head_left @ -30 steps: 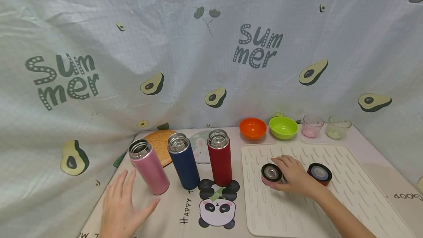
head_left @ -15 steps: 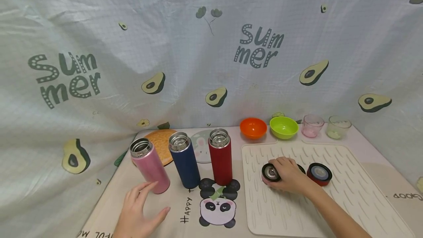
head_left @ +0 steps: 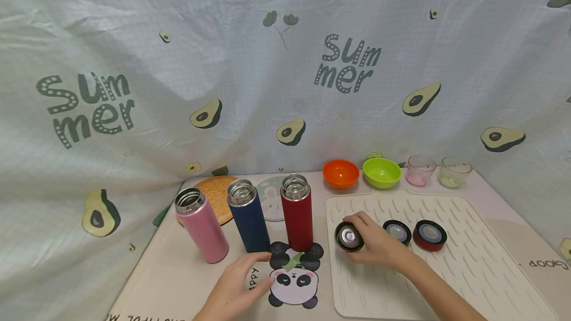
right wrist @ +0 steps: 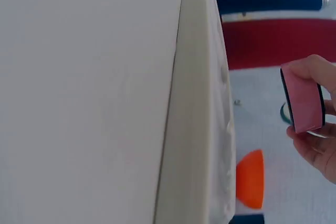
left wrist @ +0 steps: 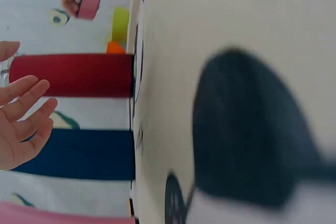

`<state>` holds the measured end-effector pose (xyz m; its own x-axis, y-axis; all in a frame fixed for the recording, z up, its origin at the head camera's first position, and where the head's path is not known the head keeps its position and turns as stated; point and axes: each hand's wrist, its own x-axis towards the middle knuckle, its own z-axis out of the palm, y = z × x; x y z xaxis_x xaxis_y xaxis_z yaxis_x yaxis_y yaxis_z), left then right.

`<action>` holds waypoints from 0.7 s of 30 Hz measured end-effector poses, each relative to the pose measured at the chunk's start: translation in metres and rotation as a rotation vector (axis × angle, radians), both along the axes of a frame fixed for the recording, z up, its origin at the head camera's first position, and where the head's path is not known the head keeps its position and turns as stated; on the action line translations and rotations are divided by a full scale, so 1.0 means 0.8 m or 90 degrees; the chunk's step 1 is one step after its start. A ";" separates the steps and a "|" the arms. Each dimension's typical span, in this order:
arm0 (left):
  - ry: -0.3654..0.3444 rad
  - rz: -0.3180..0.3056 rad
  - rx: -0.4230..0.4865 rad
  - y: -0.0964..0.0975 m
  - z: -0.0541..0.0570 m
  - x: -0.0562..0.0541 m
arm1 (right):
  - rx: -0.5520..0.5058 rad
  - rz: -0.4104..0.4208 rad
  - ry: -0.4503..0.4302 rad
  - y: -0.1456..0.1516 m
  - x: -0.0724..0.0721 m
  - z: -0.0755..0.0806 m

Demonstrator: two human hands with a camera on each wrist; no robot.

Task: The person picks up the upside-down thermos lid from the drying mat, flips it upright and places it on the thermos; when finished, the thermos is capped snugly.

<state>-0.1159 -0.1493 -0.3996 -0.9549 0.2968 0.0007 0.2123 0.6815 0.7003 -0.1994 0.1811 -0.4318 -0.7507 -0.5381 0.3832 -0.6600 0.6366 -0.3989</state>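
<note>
My right hand (head_left: 376, 242) grips a pink bottle lid (right wrist: 303, 98) by its sides, raised above the left part of the ribbed mat; its metal-lined underside faces up. To the right, a blue lid (head_left: 397, 232) and a red lid (head_left: 429, 235) lie upside down on that mat. My left hand (head_left: 236, 286) holds nothing; its fingers are spread in front of the bottles, beside the panda print. Three lidless bottles stand upright in a row: a pink bottle (head_left: 202, 227), a blue bottle (head_left: 249, 223) and a red bottle (head_left: 297, 216).
The beige ribbed mat (head_left: 464, 271) covers the right of the table. Behind it stand an orange bowl (head_left: 341, 174), a green bowl (head_left: 382, 173), a pink glass (head_left: 420, 171) and a greenish glass (head_left: 454, 172). A printed curtain (head_left: 250, 63) closes off the back.
My right hand has grasped the pink lid, lifted it and carried it left, uncovering the blue lid. My left hand has moved right and lower, from beside the pink bottle towards the panda print.
</note>
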 end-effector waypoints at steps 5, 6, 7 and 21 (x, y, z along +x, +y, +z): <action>-0.039 -0.059 0.078 0.030 -0.004 -0.018 | -0.033 0.046 0.032 -0.023 0.016 0.010; -0.042 -0.069 0.092 0.036 -0.004 -0.022 | -0.038 0.053 0.036 -0.027 0.020 0.011; -0.047 -0.078 0.106 0.041 -0.003 -0.026 | -0.042 0.060 0.039 -0.031 0.023 0.013; -0.143 -0.089 0.207 0.090 0.005 -0.050 | -0.084 0.153 0.121 -0.075 0.051 0.029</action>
